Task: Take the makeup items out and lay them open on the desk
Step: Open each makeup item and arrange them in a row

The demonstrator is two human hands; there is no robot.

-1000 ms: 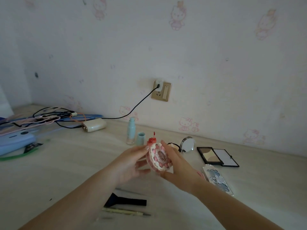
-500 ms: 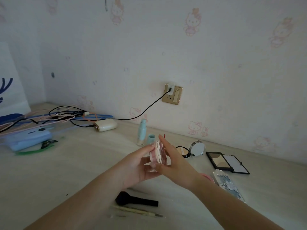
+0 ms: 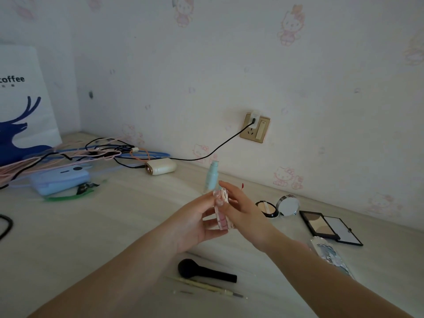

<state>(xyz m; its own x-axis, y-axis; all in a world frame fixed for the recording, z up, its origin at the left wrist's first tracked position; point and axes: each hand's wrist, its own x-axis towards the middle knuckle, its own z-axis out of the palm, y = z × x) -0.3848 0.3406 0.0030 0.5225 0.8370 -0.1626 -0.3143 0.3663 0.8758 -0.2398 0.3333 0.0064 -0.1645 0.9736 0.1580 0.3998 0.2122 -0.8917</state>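
Note:
A round pink-and-white compact (image 3: 222,216) is held edge-on above the desk between both hands. My left hand (image 3: 192,223) grips its left side with thumb on the rim. My right hand (image 3: 243,212) wraps the right side, fingers over the top. On the desk lie an open round powder compact (image 3: 267,208) with its mirror lid (image 3: 288,204), an open black palette (image 3: 321,224), a silvery patterned case (image 3: 330,253), a black brush (image 3: 204,270), a thin pencil (image 3: 206,286) and a pale blue bottle (image 3: 211,177).
A white power bank (image 3: 160,166) is cabled to the wall socket (image 3: 254,130). Tangled cords (image 3: 91,152), a blue case (image 3: 59,180) and a white coffee bag (image 3: 20,99) crowd the far left. A black loop (image 3: 5,226) lies at the left edge.
The compact has been turned from face-on to edge-on between my hands. The view has swung left and up, bringing the coffee bag into sight.

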